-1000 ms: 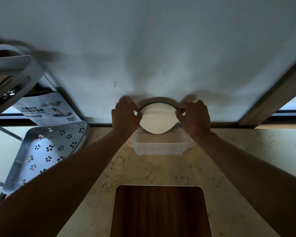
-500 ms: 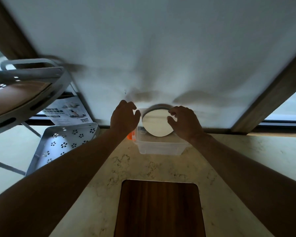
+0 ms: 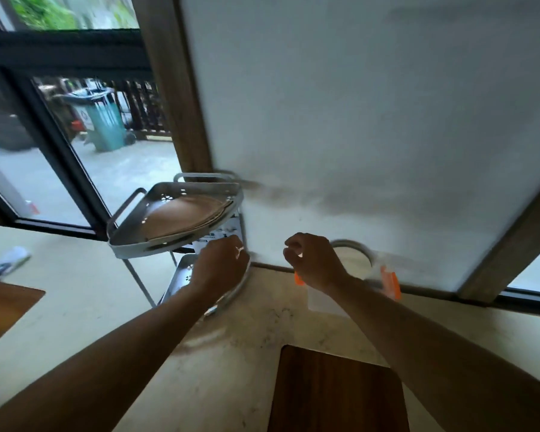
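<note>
A round pale plate with a grey rim (image 3: 357, 255) stands on edge against the white wall, inside a clear plastic container (image 3: 325, 302) with orange clips (image 3: 391, 283). My right hand (image 3: 315, 265) hovers just left of the plate, its fingers loosely curled and holding nothing. Further left, my left hand (image 3: 222, 265) hangs over the lower tier (image 3: 184, 275) of a grey metal corner rack, also loosely curled and empty. The rack's upper tier (image 3: 128, 238) carries a stack of flat brown discs (image 3: 184, 215). My right arm hides part of the container.
A dark wooden board (image 3: 334, 391) lies on the marble counter (image 3: 231, 353) in front of me. Another wooden board (image 3: 3, 310) and a blurred white object (image 3: 5, 261) sit far left. A window (image 3: 75, 135) fills the upper left.
Both hands let go of the plate, which stays propped in the container, and moved left. My view swung left, bringing the rack and window into sight.
</note>
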`<action>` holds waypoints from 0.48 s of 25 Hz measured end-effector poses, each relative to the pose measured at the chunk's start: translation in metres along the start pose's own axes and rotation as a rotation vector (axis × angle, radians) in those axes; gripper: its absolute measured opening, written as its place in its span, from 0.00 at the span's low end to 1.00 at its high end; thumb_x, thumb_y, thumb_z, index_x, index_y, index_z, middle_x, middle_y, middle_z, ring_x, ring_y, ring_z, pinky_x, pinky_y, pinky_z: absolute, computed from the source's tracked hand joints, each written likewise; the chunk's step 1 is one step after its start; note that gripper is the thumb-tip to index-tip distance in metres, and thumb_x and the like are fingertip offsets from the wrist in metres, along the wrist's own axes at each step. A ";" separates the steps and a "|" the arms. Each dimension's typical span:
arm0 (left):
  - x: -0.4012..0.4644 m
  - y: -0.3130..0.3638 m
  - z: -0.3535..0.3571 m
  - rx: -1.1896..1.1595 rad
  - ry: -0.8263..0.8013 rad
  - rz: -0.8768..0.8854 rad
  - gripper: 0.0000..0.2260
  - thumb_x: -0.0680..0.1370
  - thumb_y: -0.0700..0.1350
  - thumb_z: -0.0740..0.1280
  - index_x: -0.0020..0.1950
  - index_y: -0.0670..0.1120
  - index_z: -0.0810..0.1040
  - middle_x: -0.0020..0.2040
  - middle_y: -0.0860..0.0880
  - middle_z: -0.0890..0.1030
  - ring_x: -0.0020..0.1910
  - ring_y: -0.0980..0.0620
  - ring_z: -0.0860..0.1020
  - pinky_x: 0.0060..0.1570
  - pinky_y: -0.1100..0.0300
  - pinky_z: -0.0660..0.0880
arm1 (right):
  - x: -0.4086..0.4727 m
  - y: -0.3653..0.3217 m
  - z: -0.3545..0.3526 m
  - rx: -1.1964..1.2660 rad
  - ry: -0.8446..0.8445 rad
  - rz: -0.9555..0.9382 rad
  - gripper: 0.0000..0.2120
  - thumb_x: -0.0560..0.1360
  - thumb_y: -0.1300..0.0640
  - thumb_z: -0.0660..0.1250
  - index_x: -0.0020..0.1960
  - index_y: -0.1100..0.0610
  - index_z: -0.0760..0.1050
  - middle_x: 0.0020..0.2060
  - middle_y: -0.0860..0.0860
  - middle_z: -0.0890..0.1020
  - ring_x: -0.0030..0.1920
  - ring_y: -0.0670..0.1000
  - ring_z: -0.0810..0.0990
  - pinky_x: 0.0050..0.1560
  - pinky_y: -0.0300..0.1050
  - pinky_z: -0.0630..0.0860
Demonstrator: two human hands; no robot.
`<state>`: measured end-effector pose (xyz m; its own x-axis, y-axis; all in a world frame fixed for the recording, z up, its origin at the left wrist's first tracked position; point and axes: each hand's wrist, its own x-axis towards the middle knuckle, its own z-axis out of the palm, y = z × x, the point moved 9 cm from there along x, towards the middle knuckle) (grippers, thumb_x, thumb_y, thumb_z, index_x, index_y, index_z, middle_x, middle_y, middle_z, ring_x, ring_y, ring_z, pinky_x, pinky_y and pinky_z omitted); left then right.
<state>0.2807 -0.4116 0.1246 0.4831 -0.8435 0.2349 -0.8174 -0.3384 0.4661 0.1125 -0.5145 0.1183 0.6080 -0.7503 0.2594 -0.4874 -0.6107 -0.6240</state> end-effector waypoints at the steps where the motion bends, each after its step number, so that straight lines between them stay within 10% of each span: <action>1: -0.006 -0.002 -0.014 0.012 0.010 0.018 0.09 0.75 0.46 0.65 0.50 0.44 0.81 0.47 0.41 0.85 0.45 0.41 0.82 0.44 0.52 0.79 | 0.000 -0.013 0.005 0.025 -0.004 0.000 0.10 0.76 0.55 0.66 0.54 0.58 0.81 0.50 0.53 0.85 0.51 0.51 0.82 0.51 0.44 0.76; 7: -0.031 -0.026 -0.102 0.069 0.255 0.219 0.07 0.77 0.45 0.66 0.40 0.45 0.75 0.37 0.43 0.81 0.32 0.44 0.77 0.29 0.56 0.73 | 0.015 -0.089 0.050 0.073 -0.083 0.058 0.16 0.78 0.46 0.63 0.47 0.59 0.81 0.44 0.54 0.85 0.45 0.53 0.82 0.39 0.41 0.69; 12: -0.023 -0.062 -0.125 0.225 0.275 0.235 0.17 0.72 0.46 0.72 0.58 0.40 0.78 0.54 0.40 0.80 0.54 0.40 0.76 0.50 0.46 0.78 | 0.032 -0.123 0.085 0.165 -0.132 0.135 0.22 0.80 0.41 0.61 0.46 0.58 0.82 0.40 0.55 0.86 0.43 0.55 0.85 0.50 0.51 0.80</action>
<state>0.3590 -0.3191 0.1971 0.3161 -0.7762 0.5455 -0.9487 -0.2587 0.1817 0.2454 -0.4422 0.1409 0.6262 -0.7761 0.0742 -0.4674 -0.4499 -0.7610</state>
